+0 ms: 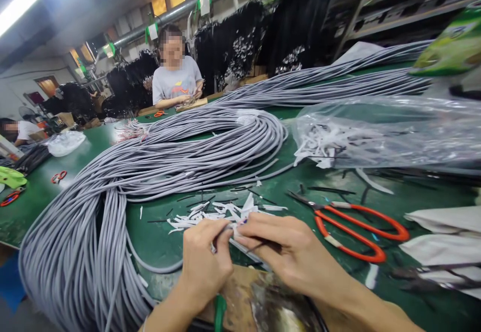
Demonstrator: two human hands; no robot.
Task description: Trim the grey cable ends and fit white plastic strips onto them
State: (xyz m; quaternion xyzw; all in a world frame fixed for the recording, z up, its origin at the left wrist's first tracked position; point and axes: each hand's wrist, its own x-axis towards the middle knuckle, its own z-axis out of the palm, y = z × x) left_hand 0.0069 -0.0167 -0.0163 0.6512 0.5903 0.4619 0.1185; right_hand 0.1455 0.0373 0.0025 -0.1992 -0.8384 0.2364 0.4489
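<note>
My left hand (pixel 206 257) is closed, thumb against the fingers. A single grey cable (pixel 161 270) runs from the bundle into its left side. My right hand (pixel 285 247) is closed in a pinch close to the left fingertips. A small whitish piece shows between the two hands, but the fingers hide most of it. Just beyond them lies a pile of white strips (pixel 203 217) and short black offcuts. Beneath the hands is a worn brown board (pixel 235 297), with something green and a dark, blurred object on it.
A large bundle of grey cables (pixel 188 156) loops across the green table (pixel 293 187) and hangs over the left edge. Red-handled scissors (pixel 353 227) lie open at right. A clear plastic bag (pixel 391 131) holds white scraps. A co-worker (pixel 176 76) sits across the table.
</note>
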